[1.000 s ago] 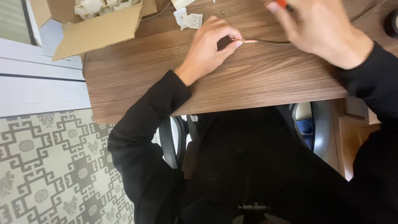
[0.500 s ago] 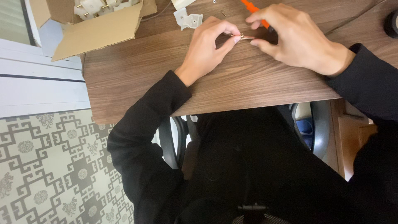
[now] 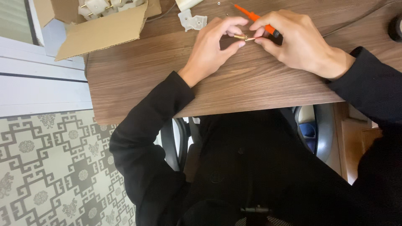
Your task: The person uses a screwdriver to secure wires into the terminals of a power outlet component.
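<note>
Brass: a small brass piece [image 3: 240, 37] sits between the two hands, just above the wooden desk [image 3: 138, 71], near its far middle.
Left hand: the left hand [image 3: 211, 50] pinches the brass piece, thumb below and forefinger curled over the top; the other fingers are tucked in and hold nothing that I can see.
Right hand: the right hand [image 3: 295, 44] meets it from the other side, thumb and forefinger closed on the piece's near end, where a thin reddish tip shows; whether that tip is a wire or part of the piece is too small to tell.
Screwdriver: an orange screwdriver [image 3: 253, 17] runs under the right fingers, its tip pointing up-left and its handle end hidden in the hand. It looks carried along in the grip, not at work.
Step in hand: by my judgement, the two hands are fitting or aligning the small end into the brass piece.
Doing it well: keep both wrists resting on the desk so that the pinches stay steady; hold the piece low over the wood, so that a slip drops it where it can be found; turn the joint toward the eye, since the fingers cover much of it.
Risk: the screwdriver crowds the right hand and could nudge the piece.
Around: a white plastic part [image 3: 191, 20] lies just beyond the left hand; an open cardboard box [image 3: 100, 29] with pale parts stands at the desk's far left corner.
</note>
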